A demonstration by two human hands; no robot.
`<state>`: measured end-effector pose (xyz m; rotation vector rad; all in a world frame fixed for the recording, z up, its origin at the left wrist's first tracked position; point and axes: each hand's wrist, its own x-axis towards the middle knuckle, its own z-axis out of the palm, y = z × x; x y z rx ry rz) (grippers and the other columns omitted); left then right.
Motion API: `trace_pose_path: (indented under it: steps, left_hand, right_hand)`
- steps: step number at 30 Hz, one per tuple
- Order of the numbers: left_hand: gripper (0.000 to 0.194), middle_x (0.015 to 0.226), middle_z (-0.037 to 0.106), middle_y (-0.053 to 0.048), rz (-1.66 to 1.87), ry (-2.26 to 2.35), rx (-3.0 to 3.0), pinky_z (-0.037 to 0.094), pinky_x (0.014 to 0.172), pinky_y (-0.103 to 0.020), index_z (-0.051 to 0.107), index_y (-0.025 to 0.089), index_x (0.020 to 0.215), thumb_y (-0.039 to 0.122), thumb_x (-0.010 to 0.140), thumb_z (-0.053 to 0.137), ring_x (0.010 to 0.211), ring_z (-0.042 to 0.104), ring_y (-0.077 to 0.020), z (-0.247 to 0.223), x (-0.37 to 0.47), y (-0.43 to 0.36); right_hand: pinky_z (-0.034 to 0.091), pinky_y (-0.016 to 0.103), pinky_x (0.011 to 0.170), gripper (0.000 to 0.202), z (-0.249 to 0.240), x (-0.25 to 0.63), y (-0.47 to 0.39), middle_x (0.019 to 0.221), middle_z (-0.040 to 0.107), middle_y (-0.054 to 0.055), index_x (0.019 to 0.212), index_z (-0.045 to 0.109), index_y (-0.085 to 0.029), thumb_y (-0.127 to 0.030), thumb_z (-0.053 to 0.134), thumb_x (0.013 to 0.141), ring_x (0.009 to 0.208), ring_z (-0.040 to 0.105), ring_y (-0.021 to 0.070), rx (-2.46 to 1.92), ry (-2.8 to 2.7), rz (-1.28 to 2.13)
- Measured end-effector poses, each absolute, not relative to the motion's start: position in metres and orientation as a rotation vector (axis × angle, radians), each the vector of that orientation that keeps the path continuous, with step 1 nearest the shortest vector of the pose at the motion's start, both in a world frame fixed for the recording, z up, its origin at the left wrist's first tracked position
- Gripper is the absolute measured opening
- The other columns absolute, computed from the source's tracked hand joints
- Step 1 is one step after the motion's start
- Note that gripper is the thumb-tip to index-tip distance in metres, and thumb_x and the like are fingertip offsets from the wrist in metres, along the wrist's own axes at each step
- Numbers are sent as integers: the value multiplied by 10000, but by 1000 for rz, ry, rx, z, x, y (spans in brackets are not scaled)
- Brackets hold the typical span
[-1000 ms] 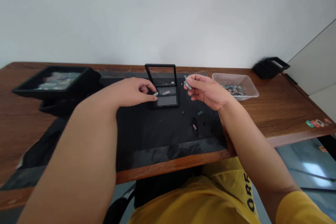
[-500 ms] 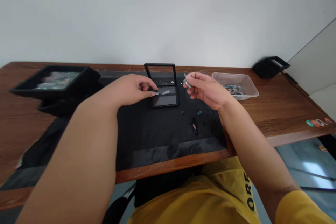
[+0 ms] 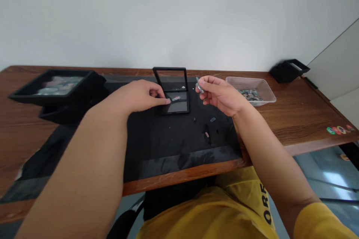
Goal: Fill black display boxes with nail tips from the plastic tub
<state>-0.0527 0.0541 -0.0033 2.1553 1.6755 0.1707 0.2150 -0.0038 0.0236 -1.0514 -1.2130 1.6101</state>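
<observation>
My left hand [image 3: 148,96] reaches over the left side of an open black case [image 3: 175,111] with clear panels. Its thumb and finger are pinched together at the lower panel, around a small pale stone piece mostly hidden by the fingertips. Beside them on that panel lies a whitish-pink stone piece [image 3: 176,98]. The lid [image 3: 171,78] of the case stands up at the back. Raised to the right of the case, my right hand [image 3: 217,93] is closed around several glossy grey-green stone pieces [image 3: 199,88], which poke out between thumb and fingers.
Loose stones, one bluish [image 3: 212,119] and one pink [image 3: 207,134], lie on the black mat [image 3: 157,138]. A clear plastic tub [image 3: 266,89] of stones stands right. Stacked black boxes [image 3: 81,95] with stones sit left; more black boxes [image 3: 286,71] are at the far right.
My left fingertips have shifted slightly over the case's lower panel and now cover most of the small piece that showed there. My right hand has stayed nearly still, holding its stones.
</observation>
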Motion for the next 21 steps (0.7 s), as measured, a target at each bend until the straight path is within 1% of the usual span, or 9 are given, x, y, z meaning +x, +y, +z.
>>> trace_pose_path:
  steps: [2, 6, 11, 14, 15, 16, 18, 20, 21]
  left_hand:
    - [359, 766, 734, -31, 198, 1709, 2152, 432, 633, -384, 740, 297, 711, 656, 703, 739, 714, 642, -239, -4, -48, 53]
    - [367, 775, 747, -42, 281, 1755, 2153, 419, 642, -397, 749, 277, 759, 640, 766, 694, 713, 650, -244, -7, -44, 51]
    - [409, 614, 678, -45, 441, 1824, 2160, 401, 603, -420, 679, 294, 590, 659, 774, 692, 573, 615, -219, -15, -41, 53]
    - [449, 551, 638, -43, 459, 1839, 2180, 395, 558, -417, 696, 300, 562, 646, 837, 620, 501, 573, -203, -14, -39, 53]
    - [431, 547, 637, -40, 474, 1828, 2183, 393, 548, -409, 718, 301, 577, 624, 843, 614, 497, 571, -198, -13, -39, 53]
    - [383, 555, 643, -32, 495, 1797, 2184, 396, 544, -397, 755, 303, 622, 592, 837, 624, 503, 576, -194, -12, -38, 53]
    - [293, 614, 673, -9, 524, 1662, 2209, 417, 567, -368, 840, 310, 830, 519, 830, 635, 542, 593, -183, -12, -37, 52]
    - [349, 655, 679, 12, 494, 1495, 2253, 424, 580, -342, 858, 317, 1031, 484, 820, 636, 552, 579, -168, -15, -36, 52]
    - [370, 647, 673, 17, 508, 1432, 2276, 420, 574, -331, 860, 321, 1057, 487, 807, 644, 539, 562, -161, -18, -36, 52]
  right_hand:
    - [461, 178, 574, 402, 23, 215, -3, 823, 674, -42, 833, 592, -225, -454, 917, 775, 667, 558, 80, -1059, -1203, 1614]
    - [459, 185, 581, 335, 23, 215, -3, 829, 671, -41, 835, 596, -221, -397, 880, 831, 662, 559, 74, -1055, -1201, 1619]
    - [462, 184, 588, 268, 23, 216, -3, 833, 672, -32, 828, 596, -217, -348, 821, 890, 669, 556, 79, -1071, -1195, 1618]
    - [458, 178, 583, 268, 22, 215, -3, 833, 674, -30, 831, 594, -219, -352, 819, 890, 673, 555, 82, -1092, -1198, 1612]
    - [456, 177, 583, 270, 22, 215, -3, 836, 675, -30, 832, 593, -219, -353, 820, 888, 673, 554, 82, -1094, -1201, 1611]
    - [456, 178, 585, 271, 22, 215, -3, 840, 675, -30, 834, 592, -219, -354, 821, 888, 673, 553, 82, -1094, -1206, 1612]
    - [456, 178, 588, 272, 22, 214, -3, 848, 675, -30, 836, 591, -219, -355, 820, 890, 674, 551, 81, -1093, -1218, 1610]
    - [457, 179, 591, 267, 22, 214, -4, 849, 672, -30, 838, 592, -218, -354, 814, 897, 674, 550, 79, -1094, -1227, 1608]
    - [457, 179, 591, 265, 22, 214, -4, 848, 670, -30, 839, 593, -218, -354, 812, 900, 674, 550, 79, -1095, -1230, 1607]
